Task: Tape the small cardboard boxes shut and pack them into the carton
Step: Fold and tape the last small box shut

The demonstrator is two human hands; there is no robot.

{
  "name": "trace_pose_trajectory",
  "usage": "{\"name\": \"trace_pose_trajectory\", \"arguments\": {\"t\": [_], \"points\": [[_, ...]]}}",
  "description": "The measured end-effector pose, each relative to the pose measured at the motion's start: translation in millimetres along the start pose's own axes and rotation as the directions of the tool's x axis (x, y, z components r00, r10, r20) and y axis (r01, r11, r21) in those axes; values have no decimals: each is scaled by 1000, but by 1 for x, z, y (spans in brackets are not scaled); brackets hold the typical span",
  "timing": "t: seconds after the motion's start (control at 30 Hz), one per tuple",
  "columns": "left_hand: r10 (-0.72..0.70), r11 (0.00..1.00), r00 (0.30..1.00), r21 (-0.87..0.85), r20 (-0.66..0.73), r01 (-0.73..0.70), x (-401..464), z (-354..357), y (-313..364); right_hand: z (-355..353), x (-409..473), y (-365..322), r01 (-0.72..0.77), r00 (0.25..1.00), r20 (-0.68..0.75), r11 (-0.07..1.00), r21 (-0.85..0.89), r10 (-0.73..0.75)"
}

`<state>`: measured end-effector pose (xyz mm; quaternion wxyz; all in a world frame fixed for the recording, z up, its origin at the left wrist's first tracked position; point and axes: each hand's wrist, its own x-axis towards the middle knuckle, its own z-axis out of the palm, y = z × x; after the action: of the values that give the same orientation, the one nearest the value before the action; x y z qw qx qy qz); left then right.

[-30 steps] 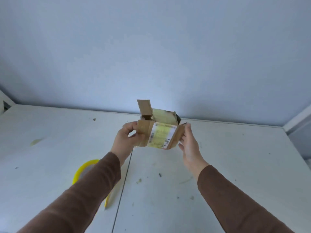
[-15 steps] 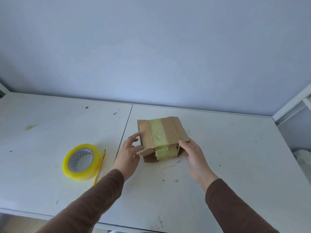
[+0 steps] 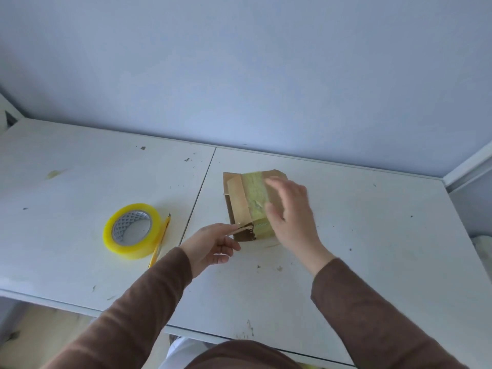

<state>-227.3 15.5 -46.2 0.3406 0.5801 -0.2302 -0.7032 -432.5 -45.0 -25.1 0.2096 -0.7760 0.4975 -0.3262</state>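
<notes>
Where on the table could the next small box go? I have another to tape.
Bare tabletop lies right of the cardboard box, out to the table's right edge, and far left behind the tape roll. Crowded: between roll and box, where the yellow pencil and left hand sit.

A plain packing workroom: scuffed white table (image 3: 346, 235) (tape roll (image 3: 131, 231) beside), bare wall (image 3: 239, 75).

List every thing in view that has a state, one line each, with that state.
Small cardboard box: on the table, old yellowish tape across its top, near-left flap loose.
Left hand: fingers touch the loose flap at the box's near-left corner.
Right hand: open, over the box top, blurred.
Tape roll: lying flat on the table, untouched.
Yellow pencil: flat beside the roll.
Table: white, scuffed.
</notes>
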Motion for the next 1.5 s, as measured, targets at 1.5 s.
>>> {"name": "trace_pose_trajectory", "arguments": {"t": [1.5], "points": [[573, 787, 814, 336, -92, -517, 40, 16, -33, 0, 99, -17, 344, 704, 692, 929, -137, -159]]}}
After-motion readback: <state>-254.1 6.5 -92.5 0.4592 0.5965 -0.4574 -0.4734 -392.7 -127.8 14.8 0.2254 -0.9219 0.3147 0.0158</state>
